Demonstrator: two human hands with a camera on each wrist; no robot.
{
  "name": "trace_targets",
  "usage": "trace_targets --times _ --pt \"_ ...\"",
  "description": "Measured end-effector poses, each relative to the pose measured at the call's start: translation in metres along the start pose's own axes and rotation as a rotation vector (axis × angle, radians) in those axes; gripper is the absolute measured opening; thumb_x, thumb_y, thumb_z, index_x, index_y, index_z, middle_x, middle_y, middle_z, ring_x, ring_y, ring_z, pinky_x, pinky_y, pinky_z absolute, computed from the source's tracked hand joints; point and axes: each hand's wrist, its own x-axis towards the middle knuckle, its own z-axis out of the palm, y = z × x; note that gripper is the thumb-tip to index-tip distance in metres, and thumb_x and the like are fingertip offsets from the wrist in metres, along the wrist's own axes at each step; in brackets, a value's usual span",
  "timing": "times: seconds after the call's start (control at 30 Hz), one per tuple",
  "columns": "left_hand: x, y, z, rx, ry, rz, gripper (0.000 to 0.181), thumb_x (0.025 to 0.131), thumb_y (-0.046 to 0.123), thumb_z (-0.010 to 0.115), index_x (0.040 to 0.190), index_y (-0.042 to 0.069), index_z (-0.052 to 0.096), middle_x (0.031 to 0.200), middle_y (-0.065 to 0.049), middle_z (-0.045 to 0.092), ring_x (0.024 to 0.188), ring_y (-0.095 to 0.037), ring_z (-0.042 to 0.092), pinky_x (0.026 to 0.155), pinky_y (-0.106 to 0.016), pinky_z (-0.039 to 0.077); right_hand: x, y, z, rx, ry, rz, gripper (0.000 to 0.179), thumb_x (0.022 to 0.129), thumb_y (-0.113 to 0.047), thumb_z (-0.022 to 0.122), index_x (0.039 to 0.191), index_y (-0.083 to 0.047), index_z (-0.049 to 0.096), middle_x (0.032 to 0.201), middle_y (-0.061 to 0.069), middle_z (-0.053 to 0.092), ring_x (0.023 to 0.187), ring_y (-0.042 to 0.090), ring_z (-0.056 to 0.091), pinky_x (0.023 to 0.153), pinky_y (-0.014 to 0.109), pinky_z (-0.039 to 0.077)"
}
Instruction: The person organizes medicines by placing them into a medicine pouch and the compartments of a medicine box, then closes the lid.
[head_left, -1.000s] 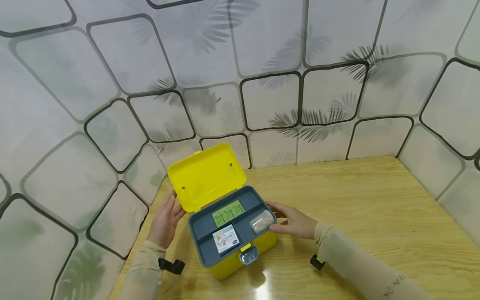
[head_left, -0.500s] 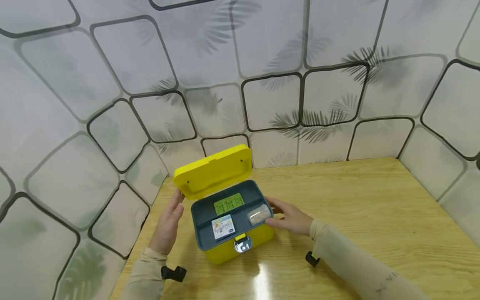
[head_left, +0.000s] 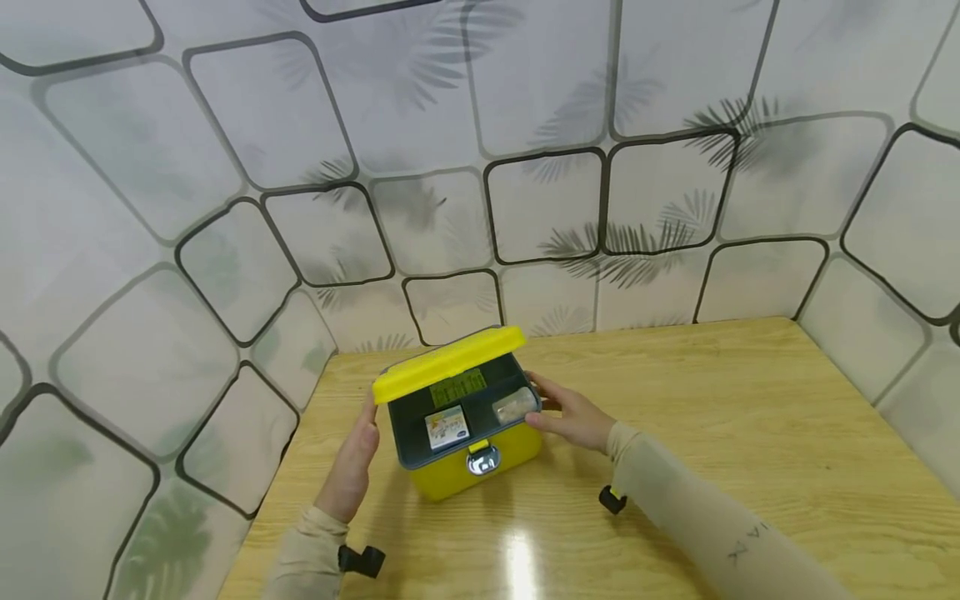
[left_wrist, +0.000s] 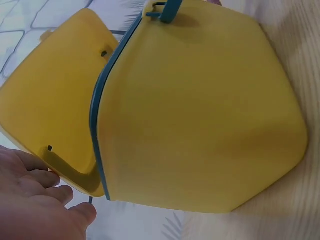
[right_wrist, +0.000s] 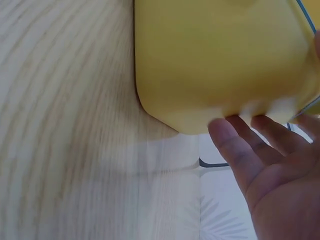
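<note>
A yellow storage box (head_left: 450, 479) with a dark blue-grey inner tray (head_left: 411, 429) stands on the table, its yellow lid (head_left: 453, 362) tilted partway over the tray. My left hand (head_left: 351, 471) is at the lid's left end, fingers fairly straight and touching its outer side in the left wrist view. My right hand (head_left: 573, 415) holds the box's right end, thumb on the front rim corner, fingers along the side. In the tray lie a small white carton (head_left: 447, 427), a clear-wrapped white roll (head_left: 515, 406) and a green printed pack (head_left: 459, 387), partly shaded by the lid.
A clear latch (head_left: 483, 459) hangs at the box's front. The wooden table (head_left: 712, 417) reaches back to a patterned wall covering (head_left: 547, 200). Black wrist camera mounts (head_left: 362, 561) sit below both sleeves.
The lid has swung forward and down from standing wide open, with my left hand following it. The box has shifted slightly farther back, and my right hand has stayed at its right end.
</note>
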Motion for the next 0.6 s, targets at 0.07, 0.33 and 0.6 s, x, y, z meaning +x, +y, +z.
trace_targets --times 0.07,0.33,0.6 --pt "-0.002 -0.002 0.003 0.017 0.004 0.010 0.056 0.107 0.031 0.023 0.154 0.014 -0.001 0.161 -0.008 -0.003 0.146 -0.028 -0.005 0.111 -0.065 -0.001 -0.001 0.000 0.002 0.004 0.031 -0.014 0.082 0.095 -0.033 0.061 0.154 -0.033 0.003 0.154 0.011 0.028 0.126 0.037 0.047 0.100 0.057 0.041" --pt "-0.010 -0.014 0.015 0.064 0.029 -0.083 0.062 0.105 0.022 0.037 0.155 0.021 -0.001 0.161 -0.005 -0.003 0.146 -0.029 -0.003 0.111 -0.064 0.004 -0.003 -0.004 0.012 -0.054 0.156 -0.132 0.087 0.095 -0.029 0.061 0.153 -0.036 -0.004 0.156 0.015 0.020 0.115 0.037 0.056 0.083 0.039 0.055" --pt "-0.016 -0.025 0.022 0.092 0.032 -0.124 0.068 0.104 0.025 0.042 0.154 0.015 -0.003 0.160 -0.007 -0.005 0.146 -0.031 -0.004 0.112 -0.063 0.003 -0.007 -0.005 0.015 -0.141 0.118 -0.180 0.075 0.093 -0.031 0.063 0.153 -0.031 0.018 0.156 0.001 0.023 0.125 0.032 0.049 0.086 0.033 0.054"
